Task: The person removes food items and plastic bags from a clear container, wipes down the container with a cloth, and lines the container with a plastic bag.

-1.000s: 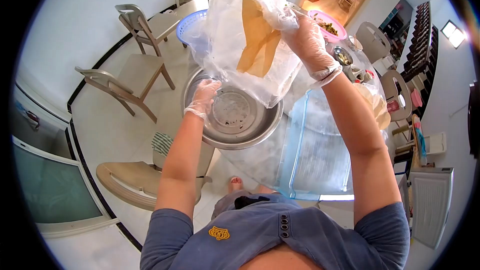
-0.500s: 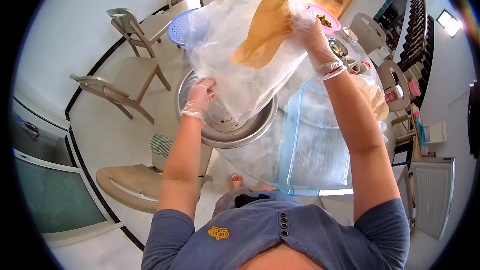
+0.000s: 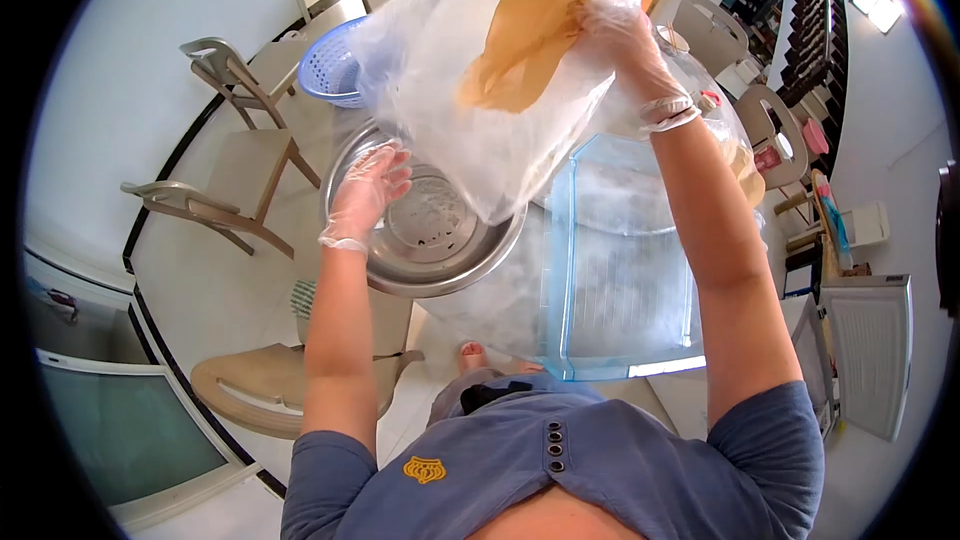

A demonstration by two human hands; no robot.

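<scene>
Plastic bag [image 3: 432,75] above table [image 3: 505,285], pale chairs [image 3: 252,165] around

Chairs [image 3: 252,172] nr wall [image 3: 125,90], glass panel [image 3: 130,440] L

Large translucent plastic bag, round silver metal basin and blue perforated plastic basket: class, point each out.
Large translucent plastic bag [image 3: 440,65], head view: translucent side.
Round silver metal basin [image 3: 440,273], head view: inner wall.
Blue perforated plastic basket [image 3: 332,66], head view: perforated wall.

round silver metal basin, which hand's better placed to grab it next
Probably the left hand: it looks empty over the round silver metal basin, while the right hand holds the translucent white plastic bag.
</scene>
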